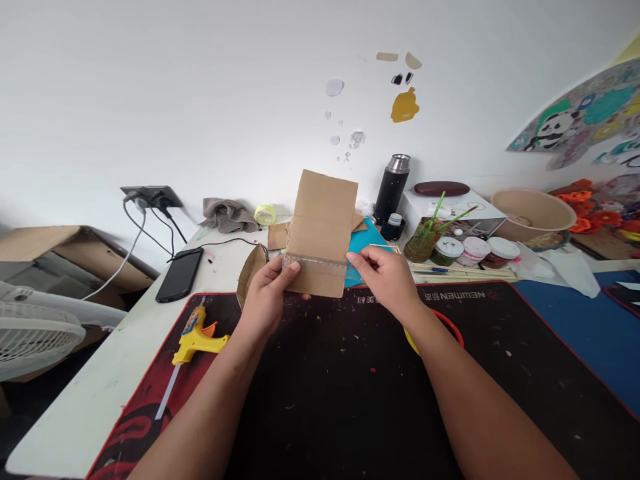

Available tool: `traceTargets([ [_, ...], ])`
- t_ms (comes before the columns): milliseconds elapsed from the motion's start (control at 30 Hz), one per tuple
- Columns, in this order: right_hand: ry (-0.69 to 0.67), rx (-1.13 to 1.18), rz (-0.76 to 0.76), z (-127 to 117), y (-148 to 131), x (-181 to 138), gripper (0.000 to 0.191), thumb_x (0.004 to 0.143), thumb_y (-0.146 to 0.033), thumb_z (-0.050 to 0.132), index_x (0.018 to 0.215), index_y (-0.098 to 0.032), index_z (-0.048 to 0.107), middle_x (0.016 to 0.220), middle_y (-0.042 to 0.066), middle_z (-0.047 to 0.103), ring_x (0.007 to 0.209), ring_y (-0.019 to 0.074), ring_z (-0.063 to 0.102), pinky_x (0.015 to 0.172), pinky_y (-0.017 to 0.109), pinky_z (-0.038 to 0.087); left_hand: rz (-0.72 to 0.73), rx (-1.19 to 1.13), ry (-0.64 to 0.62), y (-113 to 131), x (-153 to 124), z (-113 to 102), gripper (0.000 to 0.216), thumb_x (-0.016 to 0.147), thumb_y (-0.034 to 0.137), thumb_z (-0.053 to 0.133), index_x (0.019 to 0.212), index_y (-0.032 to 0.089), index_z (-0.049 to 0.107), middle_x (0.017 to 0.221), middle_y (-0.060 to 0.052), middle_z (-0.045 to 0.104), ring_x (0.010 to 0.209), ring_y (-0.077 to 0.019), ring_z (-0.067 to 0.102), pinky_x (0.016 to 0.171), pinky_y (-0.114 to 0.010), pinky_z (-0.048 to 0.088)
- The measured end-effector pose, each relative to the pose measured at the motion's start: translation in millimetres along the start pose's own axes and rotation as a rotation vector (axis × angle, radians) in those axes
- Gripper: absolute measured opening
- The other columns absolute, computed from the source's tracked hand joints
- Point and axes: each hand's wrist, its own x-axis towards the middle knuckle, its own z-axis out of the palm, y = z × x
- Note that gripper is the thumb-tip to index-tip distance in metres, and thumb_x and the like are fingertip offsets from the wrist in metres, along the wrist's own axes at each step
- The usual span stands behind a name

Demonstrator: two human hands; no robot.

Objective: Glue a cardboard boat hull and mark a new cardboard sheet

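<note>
A rectangular piece of brown cardboard [325, 217] is held up, slightly tilted, above the black desk mat. Across its lower part lies a clear ruler [320, 261]. My left hand [270, 290] is closed on the lower left corner of the cardboard, its thumb on the front by the ruler's left end. At the right edge, my right hand [383, 270] pinches the cardboard beside the ruler's other end; its fingertips are partly hidden behind. Behind my left hand stands a curved cardboard piece [251, 272].
A yellow glue gun [193, 340] with a glue stick lies left on the mat [330, 400]. A phone [179, 275] and a fan [40, 333] are further left. Behind stand a black flask [391, 190], paint jars [473, 250] and a brush cup [424, 241]. A red-and-yellow ring [453, 327] is under my right forearm.
</note>
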Motion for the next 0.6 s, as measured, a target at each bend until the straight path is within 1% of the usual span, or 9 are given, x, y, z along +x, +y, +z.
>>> traceTargets([
  [133, -0.012, 0.013, 0.017, 0.3, -0.4, 0.0, 0.054, 0.104, -0.062, 0.061, 0.066, -0.024, 0.050, 0.058, -0.004, 0.043, 0.057, 0.0146, 0.038, 0.057, 0.032, 0.029, -0.009, 0.005, -0.016, 0.6, 0.1, 0.0, 0.036, 0.084, 0.049, 0.089, 0.104, 0.020, 0.079, 0.101, -0.006, 0.078, 0.076, -0.0178, 0.067, 0.052, -0.024, 0.060],
  [267, -0.013, 0.010, 0.011, 1.1, -0.2, -0.2, 0.054, 0.104, -0.062, 0.060, 0.067, -0.024, 0.050, 0.058, -0.005, 0.040, 0.056, 0.0146, 0.037, 0.057, 0.032, 0.027, 0.005, 0.021, -0.007, 1.2, -0.1, 0.8, 0.039, 0.082, 0.051, 0.090, 0.104, 0.020, 0.080, 0.105, -0.007, 0.079, 0.078, -0.0188, 0.068, 0.052, -0.025, 0.060],
  [600, -0.005, 0.004, -0.010, 1.5, -0.9, 0.2, 0.053, 0.105, -0.061, 0.059, 0.067, -0.024, 0.053, 0.059, -0.004, 0.046, 0.058, 0.0150, 0.039, 0.058, 0.032, 0.030, 0.026, 0.033, -0.028, 1.4, -0.2, 1.2, 0.040, 0.084, 0.052, 0.089, 0.107, 0.020, 0.079, 0.108, -0.008, 0.081, 0.082, -0.0215, 0.072, 0.052, -0.025, 0.059],
])
